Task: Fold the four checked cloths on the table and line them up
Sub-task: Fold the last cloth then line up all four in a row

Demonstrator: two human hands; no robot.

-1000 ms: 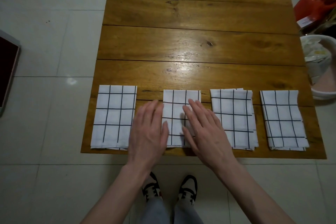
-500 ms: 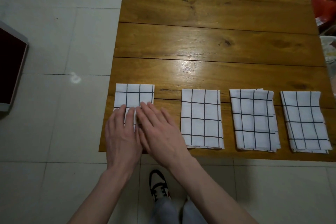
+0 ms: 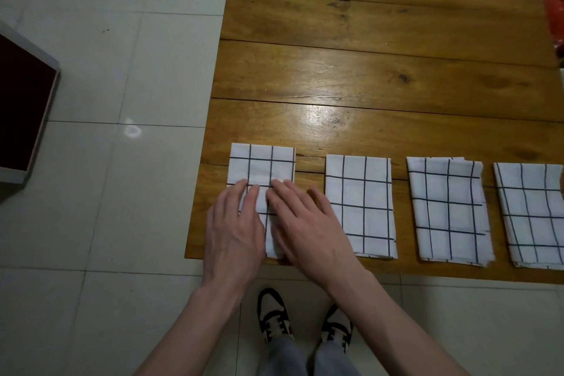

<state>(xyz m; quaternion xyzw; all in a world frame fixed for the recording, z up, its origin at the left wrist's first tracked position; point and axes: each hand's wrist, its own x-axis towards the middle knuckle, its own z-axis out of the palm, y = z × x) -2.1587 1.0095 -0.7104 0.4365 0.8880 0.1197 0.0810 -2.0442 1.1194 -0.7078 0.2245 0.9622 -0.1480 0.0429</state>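
Leftmost cloth (image 3: 262, 162) stays put; left hand (image 3: 233, 232) and right hand (image 3: 308, 230) still press it flat-fingered.

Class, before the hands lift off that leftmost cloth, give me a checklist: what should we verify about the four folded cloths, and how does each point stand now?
1. All four cloths folded: ok.
2. Both hands flat on the leftmost cloth, left hand, right hand: ok.
3. Far edges level: not ok; the leftmost cloth sits farther back than the second cloth.
4. Third cloth layers flush: not ok, edges show.
5. Fourth cloth: cannot tell, cut off by the frame.
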